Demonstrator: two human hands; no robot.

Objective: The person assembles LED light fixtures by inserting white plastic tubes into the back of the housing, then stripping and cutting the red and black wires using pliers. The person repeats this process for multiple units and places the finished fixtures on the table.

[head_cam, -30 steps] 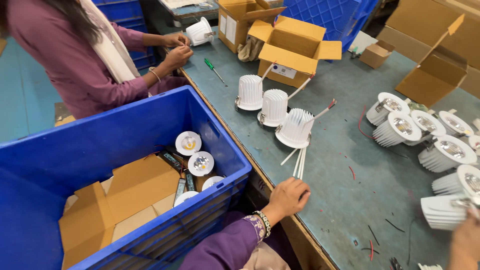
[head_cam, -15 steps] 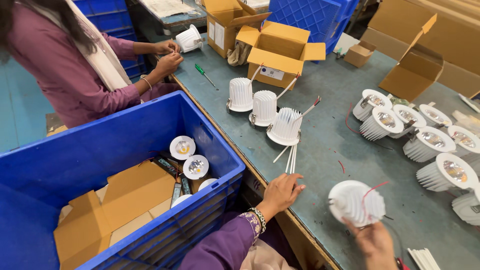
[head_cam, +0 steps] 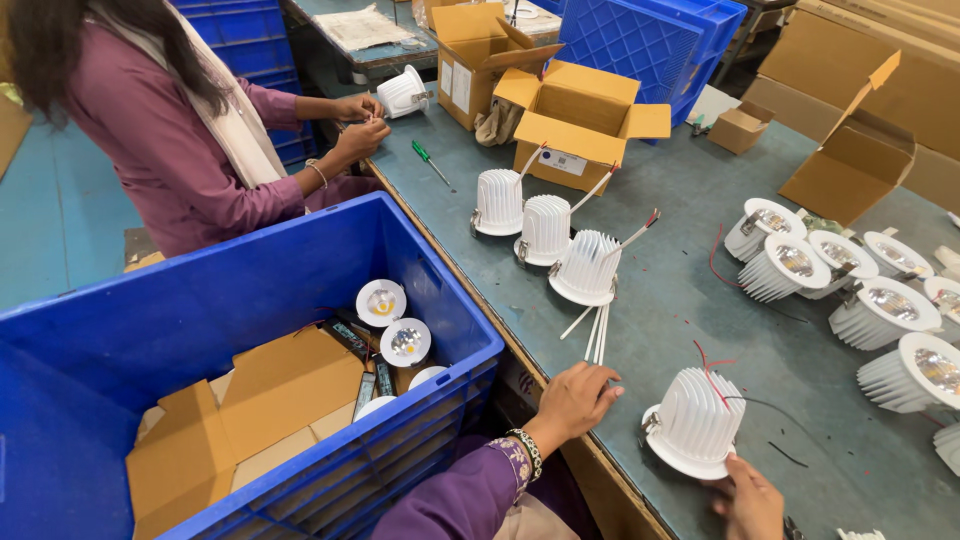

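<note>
My right hand (head_cam: 750,500) grips the lower rim of a white finned lamp housing (head_cam: 695,420). The housing stands face down near the front edge of the grey-green table (head_cam: 690,310), with red and black wires sticking out of its top. My left hand (head_cam: 580,395) rests on the table edge just left of the housing, holding nothing. A few thin white tubes (head_cam: 596,335) lie just beyond its fingers. Further back, three more finned housings (head_cam: 546,228) stand in a diagonal row with wired tubes pointing up.
A big blue crate (head_cam: 470,330) at my left holds cardboard and a few face-up lamps (head_cam: 405,341). A co-worker (head_cam: 180,130) at the far left handles a white lamp (head_cam: 402,92). A green screwdriver (head_cam: 430,162), open cardboard boxes (head_cam: 585,115) and several face-up lamps (head_cam: 800,265) are on the table.
My right hand came in from the right with a finned housing and set it down near the table's front edge. My left hand stayed at the edge.
</note>
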